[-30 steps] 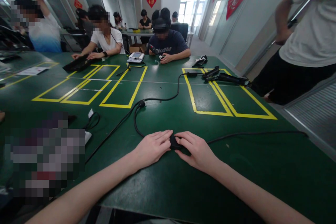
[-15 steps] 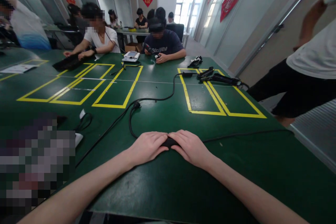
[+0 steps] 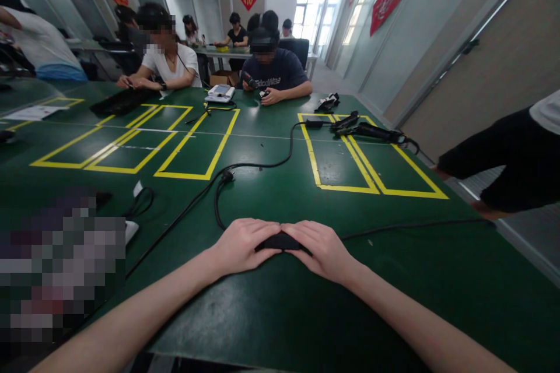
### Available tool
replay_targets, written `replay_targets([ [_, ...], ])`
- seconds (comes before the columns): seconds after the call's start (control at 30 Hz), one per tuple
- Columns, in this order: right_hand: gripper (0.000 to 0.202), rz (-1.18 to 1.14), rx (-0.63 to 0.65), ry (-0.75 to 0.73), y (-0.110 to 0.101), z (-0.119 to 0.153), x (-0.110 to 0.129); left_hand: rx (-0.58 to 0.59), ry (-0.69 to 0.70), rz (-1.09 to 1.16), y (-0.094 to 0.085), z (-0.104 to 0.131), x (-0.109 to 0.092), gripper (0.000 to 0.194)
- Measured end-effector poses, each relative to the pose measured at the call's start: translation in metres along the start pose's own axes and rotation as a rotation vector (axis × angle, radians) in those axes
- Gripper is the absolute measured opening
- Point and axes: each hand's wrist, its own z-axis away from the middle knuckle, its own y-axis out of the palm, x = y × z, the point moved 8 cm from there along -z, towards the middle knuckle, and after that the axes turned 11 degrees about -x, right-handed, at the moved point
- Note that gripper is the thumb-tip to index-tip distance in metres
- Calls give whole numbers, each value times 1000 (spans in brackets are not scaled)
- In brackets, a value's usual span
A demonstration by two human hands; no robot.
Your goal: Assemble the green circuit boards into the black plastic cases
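A black power adapter (image 3: 282, 240) rests on the green table near its front edge, partly covered by my fingers. My left hand (image 3: 245, 245) is closed around its left end, thumb along the near side. Around the right end, my right hand (image 3: 321, 246) is closed the same way, and the fingertips of both hands meet on top. A thick black cord (image 3: 216, 204) curves from beside my left hand up to a black plug (image 3: 227, 176). From behind my right hand a thinner black cable (image 3: 406, 225) runs to the right edge of the table.
Yellow tape rectangles (image 3: 184, 174) mark the green table (image 3: 262, 315). Another long black cable (image 3: 262, 164) crosses it to a small black box (image 3: 314, 123) beside black jointed gear (image 3: 371, 132). Co-workers (image 3: 280, 76) sit opposite; a person (image 3: 516, 163) stands at right. A blurred area covers the lower left.
My fingers and thumbs have parted slightly, so more of the adapter shows. The person at right has moved farther right. At the far left, another person has shifted posture.
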Motion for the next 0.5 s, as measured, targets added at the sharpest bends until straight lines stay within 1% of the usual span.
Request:
replay_targets([
  [0.07,35,71,-39,-79,-4,2,5,3,-152,38,-4,-4,7,50],
  [0.1,36,105,-53,-112,-5,3,8,19,-250,64,-5,-6,12,47],
  [0.13,38,131,-59,-136,-6,4,10,72,-337,108,-3,-6,15,43],
  [0.2,40,150,-54,-153,-5,5,12,180,-479,233,3,-5,19,44],
  [0.27,38,149,-22,-131,-3,4,11,224,-566,363,7,-4,21,40],
  [0.3,36,143,1,-102,-1,3,9,210,-580,392,7,-3,22,38],
  [0.37,38,96,46,-26,3,1,3,133,-544,340,3,-3,24,35],
  [0.43,41,16,67,40,6,0,0,58,-435,210,-2,-3,22,35],
  [0.5,33,-49,52,77,7,-1,-2,21,-315,109,-4,-4,17,35],
])
